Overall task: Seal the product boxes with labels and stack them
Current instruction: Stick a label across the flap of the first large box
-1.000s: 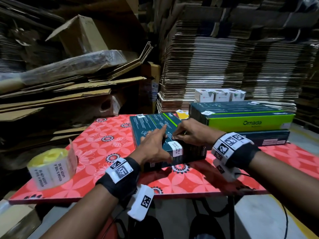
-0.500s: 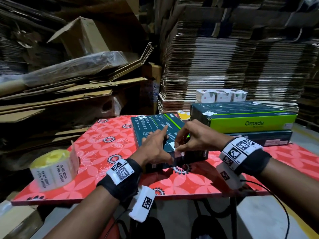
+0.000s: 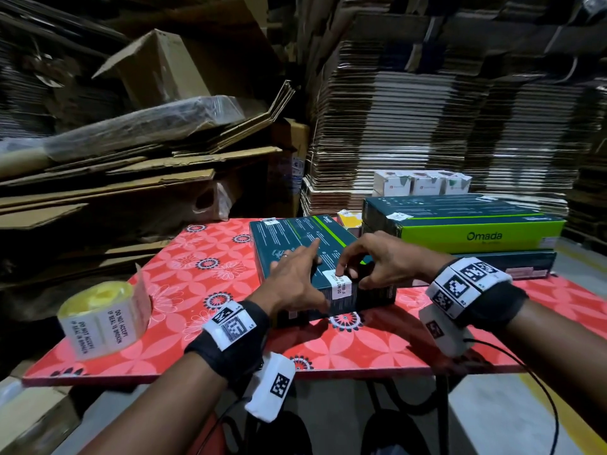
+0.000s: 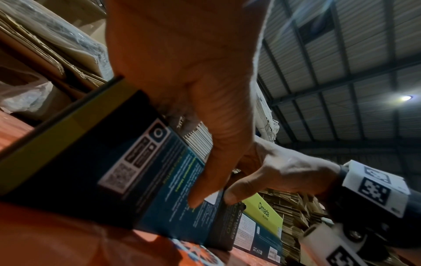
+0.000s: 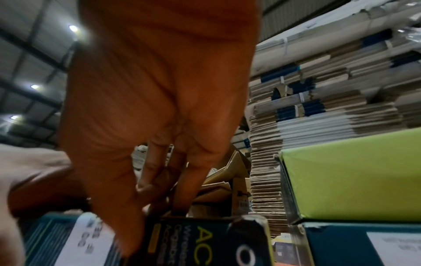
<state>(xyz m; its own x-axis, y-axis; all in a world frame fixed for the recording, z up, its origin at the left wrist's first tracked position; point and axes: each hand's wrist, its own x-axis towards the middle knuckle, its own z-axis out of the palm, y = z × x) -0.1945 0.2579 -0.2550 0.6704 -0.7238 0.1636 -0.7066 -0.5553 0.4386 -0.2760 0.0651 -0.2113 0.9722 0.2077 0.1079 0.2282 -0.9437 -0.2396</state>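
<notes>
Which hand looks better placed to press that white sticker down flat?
Probably the right hand: its fingertips already sit on the sticker at the box edge, while the left hand steadies the box.

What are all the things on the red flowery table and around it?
Dark teal product box: one, lying flat mid-table, under both hands.
White seal label: one, folded over the box's near edge.
Yellow-cored roll of white labels: one, table's left front corner.
Stacked teal and lime green boxes: two, table's right rear.
Small white cartons: three, behind that stack.
Red floral table: one.
Flattened brown cardboard piles: many, behind and left.
Left hand: rests on the box.
Right hand: fingertips at the label.
</notes>
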